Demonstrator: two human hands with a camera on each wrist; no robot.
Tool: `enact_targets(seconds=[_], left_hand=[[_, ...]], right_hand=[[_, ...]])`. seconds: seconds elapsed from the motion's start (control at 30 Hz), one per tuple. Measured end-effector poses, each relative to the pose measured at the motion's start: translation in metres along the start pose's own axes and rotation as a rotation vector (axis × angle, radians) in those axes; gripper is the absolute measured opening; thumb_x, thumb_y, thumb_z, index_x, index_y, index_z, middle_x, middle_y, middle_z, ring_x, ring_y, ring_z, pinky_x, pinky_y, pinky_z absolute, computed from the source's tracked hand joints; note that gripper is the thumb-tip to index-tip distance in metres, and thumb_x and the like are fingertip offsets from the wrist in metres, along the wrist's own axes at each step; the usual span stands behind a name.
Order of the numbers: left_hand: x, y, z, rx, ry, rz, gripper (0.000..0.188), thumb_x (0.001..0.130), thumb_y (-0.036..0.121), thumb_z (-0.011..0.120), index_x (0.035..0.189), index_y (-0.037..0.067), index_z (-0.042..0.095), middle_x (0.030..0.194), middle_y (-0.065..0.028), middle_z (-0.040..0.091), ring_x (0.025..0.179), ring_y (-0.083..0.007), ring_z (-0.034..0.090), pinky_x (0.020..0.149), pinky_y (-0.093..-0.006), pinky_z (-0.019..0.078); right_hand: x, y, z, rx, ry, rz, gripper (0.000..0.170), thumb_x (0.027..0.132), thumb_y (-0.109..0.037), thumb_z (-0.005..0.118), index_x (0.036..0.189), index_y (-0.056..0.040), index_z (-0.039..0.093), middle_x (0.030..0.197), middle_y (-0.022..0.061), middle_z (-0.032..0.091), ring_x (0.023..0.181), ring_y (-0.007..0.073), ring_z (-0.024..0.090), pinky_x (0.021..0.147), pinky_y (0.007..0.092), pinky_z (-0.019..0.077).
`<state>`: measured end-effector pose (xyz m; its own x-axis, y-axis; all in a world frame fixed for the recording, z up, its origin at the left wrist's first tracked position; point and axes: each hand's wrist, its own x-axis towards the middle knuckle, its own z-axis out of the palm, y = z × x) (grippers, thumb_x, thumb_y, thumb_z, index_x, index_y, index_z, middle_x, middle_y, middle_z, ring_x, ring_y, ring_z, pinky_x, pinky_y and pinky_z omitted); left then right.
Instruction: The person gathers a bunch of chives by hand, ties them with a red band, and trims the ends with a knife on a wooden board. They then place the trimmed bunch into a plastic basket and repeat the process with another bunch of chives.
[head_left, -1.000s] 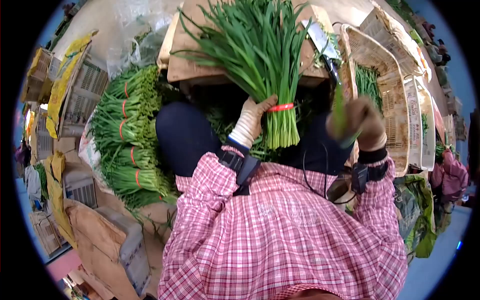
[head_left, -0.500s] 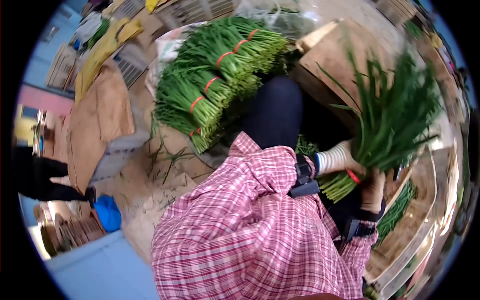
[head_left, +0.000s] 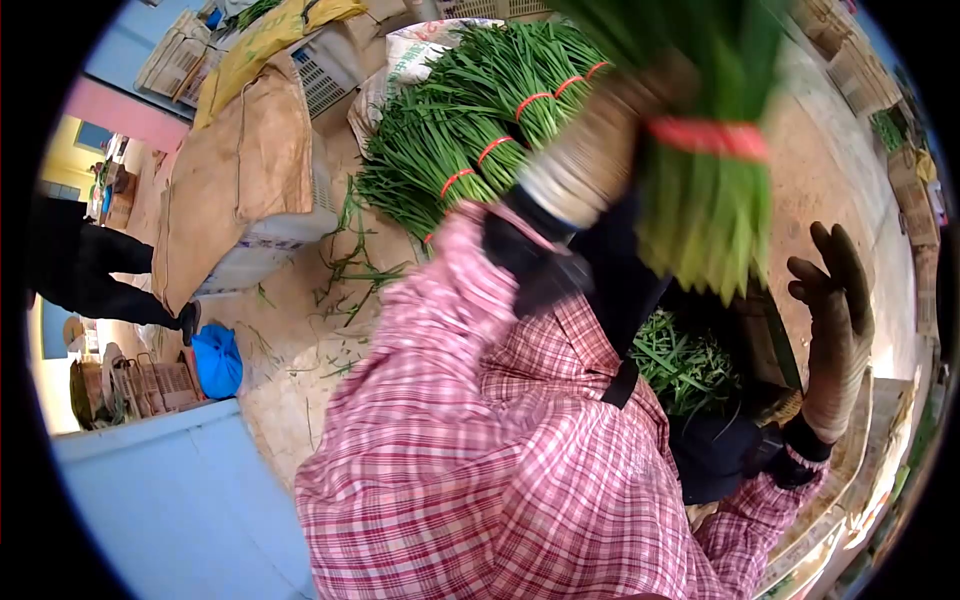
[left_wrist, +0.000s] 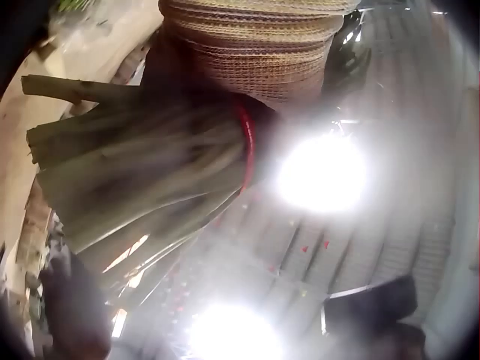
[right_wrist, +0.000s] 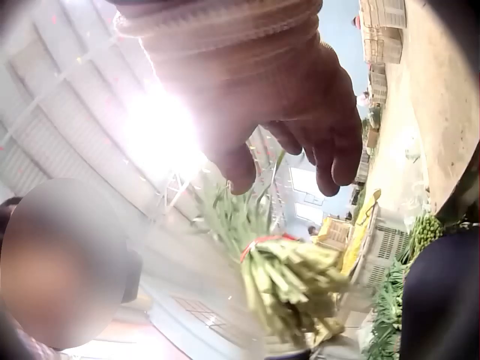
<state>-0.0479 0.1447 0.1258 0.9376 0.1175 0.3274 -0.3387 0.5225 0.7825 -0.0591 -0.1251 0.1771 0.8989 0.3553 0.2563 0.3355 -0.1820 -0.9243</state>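
Note:
My gloved left hand grips a bunch of garlic chives around the stalks, next to its red band. The bunch is raised close to the head camera and blurred, its pale cut ends downward and its green leaves running out of the top of the view. In the left wrist view the cut stalks fan out below the gloved hand. Apart from the bunch, at the right, my gloved right hand is lifted with its fingers spread and holds nothing. The right wrist view shows its loosely bent fingers with the banded bunch beyond them.
A pile of red-banded chive bunches lies on a white sack to the left. Loose leaves fill the space near my knees. Beyond are a covered crate, a blue bag, a light blue surface and a person in dark trousers.
My view has turned left. The left hand has carried the bunch up and leftward towards the pile. The right hand, at the bunch half a second ago, is now away from it with fingers spread.

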Motion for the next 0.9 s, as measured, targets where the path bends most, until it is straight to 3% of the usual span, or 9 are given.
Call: enact_targets(seconds=[0.13, 0.23, 0.3, 0.43, 0.47, 0.6, 0.7, 0.77, 0.9], left_hand=[[0.024, 0.076, -0.099, 0.221, 0.264, 0.182, 0.060, 0.087, 0.052, 0.057, 0.119, 0.001, 0.053, 0.110, -0.0175, 0.063, 0.095, -0.0277, 0.065, 0.089, -0.0442, 0.0524], [0.017, 0.063, -0.173, 0.009, 0.483, 0.084, 0.045, 0.087, 0.038, 0.062, 0.115, 0.003, 0.058, 0.115, -0.0156, 0.061, 0.109, -0.0248, 0.058, 0.100, -0.0390, 0.0443], [0.009, 0.033, -0.183, -0.134, 0.929, -0.186, 0.043, 0.091, 0.037, 0.058, 0.121, 0.007, 0.056, 0.126, -0.0163, 0.055, 0.124, -0.0244, 0.046, 0.108, -0.0429, 0.0340], [-0.025, -0.090, -0.286, -0.330, 0.987, -0.369, 0.047, 0.088, 0.043, 0.060, 0.122, 0.010, 0.057, 0.132, -0.0107, 0.052, 0.126, -0.0258, 0.041, 0.108, -0.0477, 0.0279], [-0.017, -0.054, -0.225, -0.166, 1.072, -0.474, 0.055, 0.085, 0.046, 0.064, 0.125, 0.009, 0.055, 0.133, -0.0122, 0.051, 0.123, -0.0260, 0.042, 0.107, -0.0458, 0.0281], [-0.025, -0.101, -0.316, -0.201, 0.688, -0.366, 0.061, 0.096, 0.043, 0.045, 0.147, 0.015, 0.027, 0.153, -0.0083, 0.022, 0.137, -0.0266, 0.026, 0.111, -0.0465, 0.0184], [-0.017, -0.100, -0.293, -0.067, 0.679, -0.497, 0.060, 0.097, 0.045, 0.041, 0.148, 0.017, 0.025, 0.152, -0.0049, 0.028, 0.139, -0.0242, 0.021, 0.113, -0.0437, 0.0162], [-0.014, -0.103, -0.296, -0.198, 0.876, -0.614, 0.061, 0.090, 0.046, 0.055, 0.139, 0.011, 0.041, 0.144, -0.0112, 0.039, 0.130, -0.0264, 0.039, 0.107, -0.0451, 0.0296], [-0.006, -0.095, -0.241, -0.260, 0.820, -0.485, 0.054, 0.089, 0.044, 0.059, 0.126, 0.005, 0.051, 0.130, -0.0119, 0.054, 0.123, -0.0266, 0.047, 0.108, -0.0436, 0.0313]], right_hand=[[0.004, 0.031, -0.004, 0.162, -0.064, 0.185, 0.052, 0.088, -0.029, 0.065, 0.126, 0.0028, 0.051, 0.119, 0.0149, 0.060, 0.091, 0.0156, 0.062, 0.080, 0.0270, 0.0493], [0.000, 0.052, -0.013, 0.258, -0.067, 0.355, 0.049, 0.085, -0.026, 0.068, 0.123, 0.0024, 0.053, 0.116, 0.0152, 0.061, 0.089, 0.0151, 0.062, 0.080, 0.0262, 0.0494], [-0.001, 0.054, -0.014, 0.284, -0.041, 0.386, 0.048, 0.085, -0.025, 0.069, 0.121, 0.0022, 0.054, 0.113, 0.0145, 0.062, 0.088, 0.0147, 0.062, 0.081, 0.0250, 0.0492], [0.004, 0.058, -0.008, 0.215, -0.052, 0.476, 0.050, 0.083, -0.027, 0.071, 0.119, 0.0026, 0.055, 0.109, 0.0135, 0.064, 0.087, 0.0141, 0.062, 0.080, 0.0246, 0.0483], [0.008, 0.061, -0.006, 0.200, -0.053, 0.502, 0.050, 0.082, -0.028, 0.071, 0.119, 0.0030, 0.056, 0.108, 0.0133, 0.064, 0.087, 0.0139, 0.062, 0.080, 0.0247, 0.0480], [0.017, 0.062, 0.005, 0.220, -0.106, 0.505, 0.050, 0.081, -0.028, 0.071, 0.117, 0.0037, 0.057, 0.106, 0.0136, 0.065, 0.086, 0.0138, 0.063, 0.080, 0.0251, 0.0478], [0.026, 0.058, 0.019, 0.248, -0.151, 0.502, 0.049, 0.082, -0.027, 0.071, 0.116, 0.0039, 0.057, 0.105, 0.0136, 0.065, 0.087, 0.0142, 0.063, 0.080, 0.0253, 0.0480], [0.030, 0.060, 0.020, 0.246, -0.160, 0.504, 0.047, 0.082, -0.026, 0.071, 0.116, 0.0040, 0.057, 0.105, 0.0134, 0.065, 0.087, 0.0145, 0.063, 0.080, 0.0255, 0.0482], [0.043, 0.064, 0.025, 0.263, -0.171, 0.516, 0.041, 0.084, -0.021, 0.068, 0.115, 0.0046, 0.057, 0.105, 0.0131, 0.065, 0.088, 0.0153, 0.063, 0.080, 0.0267, 0.0487]])
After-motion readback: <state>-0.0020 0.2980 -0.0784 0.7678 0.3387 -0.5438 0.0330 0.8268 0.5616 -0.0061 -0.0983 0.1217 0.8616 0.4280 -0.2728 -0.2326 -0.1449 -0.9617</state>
